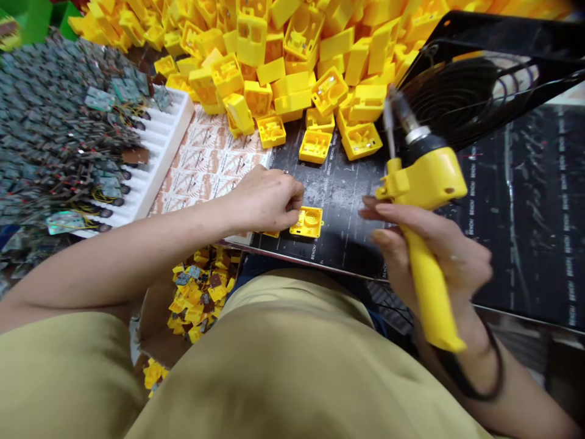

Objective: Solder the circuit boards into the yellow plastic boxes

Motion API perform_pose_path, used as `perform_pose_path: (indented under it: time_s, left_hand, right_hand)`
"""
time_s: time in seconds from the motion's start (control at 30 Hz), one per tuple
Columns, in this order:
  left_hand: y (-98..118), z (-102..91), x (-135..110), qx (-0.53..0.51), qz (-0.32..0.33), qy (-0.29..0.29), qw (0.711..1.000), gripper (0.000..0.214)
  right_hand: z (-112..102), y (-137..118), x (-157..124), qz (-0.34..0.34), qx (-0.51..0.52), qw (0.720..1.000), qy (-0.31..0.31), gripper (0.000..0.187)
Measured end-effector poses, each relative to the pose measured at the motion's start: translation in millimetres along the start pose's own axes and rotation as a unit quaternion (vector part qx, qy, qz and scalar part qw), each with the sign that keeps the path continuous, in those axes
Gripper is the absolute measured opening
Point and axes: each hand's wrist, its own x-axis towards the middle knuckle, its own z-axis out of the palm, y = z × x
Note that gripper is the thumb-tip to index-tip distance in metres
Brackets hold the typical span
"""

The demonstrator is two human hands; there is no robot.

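Observation:
My left hand (267, 200) rests its fingertips on the left edge of a small yellow plastic housing (307, 222), which lies open side up on a black bench mat (336, 244). A second yellow piece (271, 234) shows partly under my hand. My right hand (434, 253) grips a yellow-handled soldering iron (427, 201) upright, with its black collar and blurred metal tip (389, 119) pointing up and away from the housing.
A large heap of yellow housings (274, 55) rises beyond the mat. A black-framed fan (461, 91) stands at right. At left, a white foam rack (158, 149) holds wired circuit boards beside a mass of boards (50, 128). Yellow scraps (198, 292) lie in a box below.

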Motion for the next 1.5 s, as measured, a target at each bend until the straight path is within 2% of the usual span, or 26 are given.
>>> perform_pose_path:
  time_s: [0.1, 0.23, 0.33, 0.4, 0.53, 0.6, 0.67, 0.7, 0.8, 0.87, 0.97, 1.03, 1.1, 1.17, 1.3, 1.4, 1.5]
  left_hand:
    - [-8, 0.5, -10, -0.071, 0.003, 0.021, 0.997, 0.022]
    - [-22, 4.1, -17, -0.174, -0.012, 0.048, 0.983, 0.023]
    - [-24, 10.1, -13, -0.174, -0.033, 0.049, 0.983, 0.019]
    - [-24, 13.6, -10, -0.165, -0.036, 0.054, 0.984, 0.019]
    - [-30, 14.4, -12, -0.209, -0.038, 0.135, 0.968, 0.041]
    - [-33, 12.4, -12, -0.18, -0.052, 0.154, 0.97, 0.038]
    - [-32, 10.6, -11, -0.108, -0.058, 0.126, 0.984, 0.029]
    - [-30, 10.1, -10, -0.078, -0.051, 0.106, 0.99, 0.032]
    - [-21, 10.5, -7, -0.061, -0.014, 0.081, 0.995, 0.028]
    - [-18, 11.5, -8, -0.106, -0.001, 0.089, 0.99, 0.018]
    - [-20, 12.3, -12, -0.24, -0.016, 0.09, 0.967, 0.018]
    - [-24, 12.5, -15, -0.335, -0.031, 0.071, 0.939, 0.023]
    - [-25, 12.7, -17, -0.379, -0.028, 0.04, 0.924, 0.026]
    - [-24, 13.3, -17, -0.361, -0.008, 0.031, 0.932, 0.026]
    - [-17, 15.2, -16, -0.236, -0.008, 0.089, 0.968, 0.019]
    - [-14, 16.7, -21, -0.164, 0.021, 0.092, 0.982, 0.01]
    - [-15, 18.7, -29, -0.138, 0.064, 0.089, 0.984, 0.018]
  right_hand:
    - [12, 4, -1, -0.034, 0.002, 0.999, -0.018, 0.043]
    - [24, 6, 3, -0.066, -0.038, 0.995, -0.066, 0.036]
    - [38, 6, 8, -0.1, -0.048, 0.987, -0.113, 0.041]
    - [46, 5, 10, -0.116, -0.06, 0.984, -0.122, 0.042]
    - [48, 5, 8, -0.125, -0.082, 0.982, -0.115, 0.04]
    - [44, 6, 7, -0.127, -0.088, 0.982, -0.11, 0.042]
    - [42, 8, 6, -0.13, -0.094, 0.981, -0.107, 0.043]
    - [42, 9, 6, -0.133, -0.097, 0.981, -0.106, 0.043]
    - [42, 11, 6, -0.14, -0.104, 0.979, -0.102, 0.042]
    - [43, 11, 6, -0.14, -0.109, 0.979, -0.097, 0.042]
    - [44, 12, 6, -0.137, -0.113, 0.979, -0.095, 0.041]
    - [45, 12, 6, -0.136, -0.115, 0.98, -0.095, 0.041]
    - [46, 12, 6, -0.135, -0.115, 0.98, -0.092, 0.04]
    - [47, 13, 6, -0.135, -0.114, 0.98, -0.088, 0.04]
    - [41, 10, 8, -0.13, -0.114, 0.982, -0.08, 0.046]
    - [28, 3, 10, -0.114, -0.098, 0.987, -0.05, 0.044]
    - [12, -4, 10, -0.098, -0.077, 0.992, -0.017, 0.037]
